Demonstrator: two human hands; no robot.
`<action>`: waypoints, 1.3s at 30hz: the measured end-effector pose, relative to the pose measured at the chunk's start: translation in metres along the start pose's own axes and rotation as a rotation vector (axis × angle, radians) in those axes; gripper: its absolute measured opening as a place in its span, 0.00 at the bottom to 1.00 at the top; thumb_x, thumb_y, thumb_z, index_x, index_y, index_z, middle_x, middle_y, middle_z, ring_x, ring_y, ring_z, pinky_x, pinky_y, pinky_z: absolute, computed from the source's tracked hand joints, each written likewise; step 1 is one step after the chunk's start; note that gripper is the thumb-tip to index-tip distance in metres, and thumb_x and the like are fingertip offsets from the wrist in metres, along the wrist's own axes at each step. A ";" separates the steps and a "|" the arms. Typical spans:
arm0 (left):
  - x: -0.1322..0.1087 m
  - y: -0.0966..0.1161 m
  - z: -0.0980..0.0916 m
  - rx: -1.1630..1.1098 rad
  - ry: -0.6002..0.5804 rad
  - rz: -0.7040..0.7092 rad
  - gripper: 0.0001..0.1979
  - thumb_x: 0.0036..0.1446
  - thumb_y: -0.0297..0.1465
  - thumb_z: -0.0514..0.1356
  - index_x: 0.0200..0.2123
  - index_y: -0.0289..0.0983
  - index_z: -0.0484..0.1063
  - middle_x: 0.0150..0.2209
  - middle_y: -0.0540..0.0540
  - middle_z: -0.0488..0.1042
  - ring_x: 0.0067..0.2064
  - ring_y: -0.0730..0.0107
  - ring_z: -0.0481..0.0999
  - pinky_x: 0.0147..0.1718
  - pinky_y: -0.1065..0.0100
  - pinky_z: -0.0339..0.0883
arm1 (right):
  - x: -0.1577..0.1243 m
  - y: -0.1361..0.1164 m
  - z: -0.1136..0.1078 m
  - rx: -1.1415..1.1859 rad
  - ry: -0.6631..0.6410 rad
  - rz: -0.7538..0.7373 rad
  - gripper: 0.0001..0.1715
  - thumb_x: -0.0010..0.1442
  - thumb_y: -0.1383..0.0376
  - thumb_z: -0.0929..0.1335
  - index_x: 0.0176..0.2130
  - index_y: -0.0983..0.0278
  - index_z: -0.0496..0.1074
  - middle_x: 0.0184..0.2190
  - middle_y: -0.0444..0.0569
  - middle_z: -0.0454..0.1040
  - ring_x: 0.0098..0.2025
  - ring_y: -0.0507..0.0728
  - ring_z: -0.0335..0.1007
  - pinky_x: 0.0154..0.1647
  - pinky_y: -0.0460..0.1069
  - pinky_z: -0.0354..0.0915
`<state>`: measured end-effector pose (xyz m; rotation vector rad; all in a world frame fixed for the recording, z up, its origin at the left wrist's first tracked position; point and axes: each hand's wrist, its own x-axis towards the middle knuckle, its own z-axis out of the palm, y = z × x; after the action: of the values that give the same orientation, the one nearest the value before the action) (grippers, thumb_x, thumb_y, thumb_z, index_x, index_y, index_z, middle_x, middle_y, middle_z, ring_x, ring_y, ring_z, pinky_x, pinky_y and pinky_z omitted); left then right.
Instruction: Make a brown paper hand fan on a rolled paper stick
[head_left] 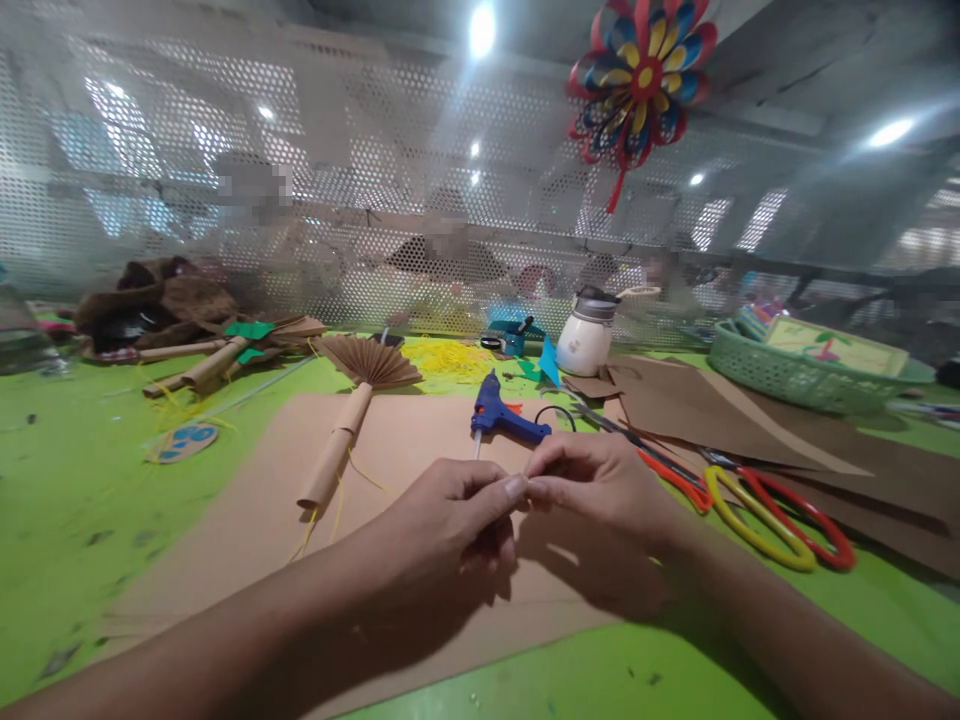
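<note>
My left hand (472, 510) and my right hand (604, 485) meet at the fingertips above a large brown paper sheet (247, 520). Both are pinched closed, thumbs against fingers; whatever sits between them is too small or hidden to make out. Just beyond them a blue glue gun (499, 410) lies on the sheet with a pale glue stick at its rear. Left of it rests a rolled paper tube (337, 450) topped by a pleated paper fan (371, 362), with yellow strands trailing from it. Scissors with red and yellow handles (780, 520) lie right of my right hand.
A green basket (795, 375) stands at the back right, near stacked brown paper (697, 410). A white jar (589, 335), yellow shredded strands (450, 358) and more paper rolls (217, 360) line the back. Behind is a perforated screen (337, 200); a paper flower ornament (645, 80) hangs above.
</note>
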<state>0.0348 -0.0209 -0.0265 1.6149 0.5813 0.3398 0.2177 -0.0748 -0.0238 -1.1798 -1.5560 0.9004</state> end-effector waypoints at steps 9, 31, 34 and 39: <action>0.004 -0.003 0.003 -0.123 -0.009 -0.064 0.13 0.58 0.39 0.55 0.29 0.35 0.66 0.19 0.49 0.74 0.18 0.75 0.72 0.18 0.75 0.52 | 0.003 0.002 0.003 0.074 0.007 0.089 0.05 0.51 0.66 0.72 0.30 0.65 0.74 0.23 0.43 0.73 0.27 0.50 0.68 0.28 0.46 0.64; 0.006 -0.009 0.009 -0.109 0.152 -0.010 0.15 0.55 0.39 0.57 0.23 0.35 0.66 0.14 0.53 0.66 0.15 0.76 0.65 0.16 0.73 0.57 | -0.001 0.004 0.008 0.451 0.019 0.259 0.14 0.53 0.61 0.73 0.23 0.67 0.71 0.18 0.43 0.72 0.17 0.47 0.65 0.20 0.44 0.61; 0.005 -0.008 0.009 -0.124 0.121 -0.012 0.15 0.55 0.40 0.57 0.22 0.36 0.64 0.13 0.55 0.65 0.14 0.75 0.65 0.16 0.72 0.59 | -0.001 0.005 0.003 0.432 -0.069 0.247 0.17 0.58 0.59 0.69 0.23 0.68 0.72 0.18 0.46 0.73 0.18 0.48 0.67 0.22 0.44 0.63; 0.003 -0.002 0.003 -0.103 0.020 0.012 0.14 0.58 0.39 0.54 0.26 0.36 0.65 0.14 0.54 0.67 0.15 0.76 0.67 0.16 0.74 0.56 | 0.001 0.011 -0.006 0.434 -0.227 0.188 0.21 0.63 0.56 0.64 0.30 0.70 0.75 0.24 0.51 0.77 0.23 0.50 0.72 0.26 0.46 0.68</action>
<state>0.0390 -0.0220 -0.0292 1.5175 0.5604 0.3888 0.2264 -0.0712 -0.0320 -0.9405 -1.3416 1.4558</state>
